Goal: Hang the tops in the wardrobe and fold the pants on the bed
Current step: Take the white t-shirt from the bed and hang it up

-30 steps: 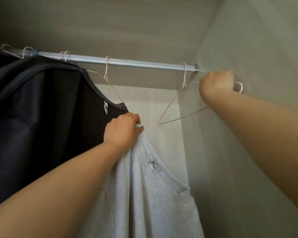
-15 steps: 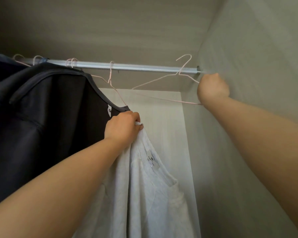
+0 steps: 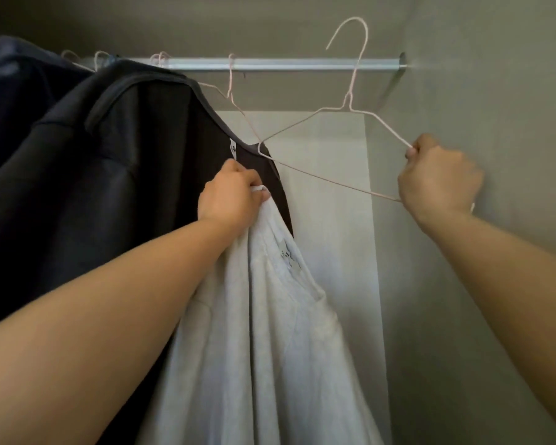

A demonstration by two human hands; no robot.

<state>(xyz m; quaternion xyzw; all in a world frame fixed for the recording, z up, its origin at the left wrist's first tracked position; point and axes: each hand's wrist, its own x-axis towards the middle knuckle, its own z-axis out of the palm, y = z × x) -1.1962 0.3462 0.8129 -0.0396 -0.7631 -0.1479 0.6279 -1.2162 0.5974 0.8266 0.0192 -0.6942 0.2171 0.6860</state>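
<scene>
Inside the wardrobe, my left hand (image 3: 230, 194) grips a light grey top (image 3: 270, 332) by its upper edge, and the garment hangs down from my fist. My right hand (image 3: 437, 178) holds the right end of a pale pink wire hanger (image 3: 315, 117), which is off the rail with its hook raised above the metal rail (image 3: 286, 64). The hanger's left tip sits just above my left hand. A dark grey top (image 3: 109, 175) hangs on the rail to the left, touching the back of my left hand.
Several more pink wire hangers (image 3: 230, 78) hook over the rail, one of them bare beside the dark top. A navy garment (image 3: 13, 91) hangs at far left. The wardrobe's side wall (image 3: 479, 91) stands close behind my right hand.
My right hand has lifted the pink hanger off the rail and drawn it down and toward me, now upright. My left hand has kept its hold on the grey top.
</scene>
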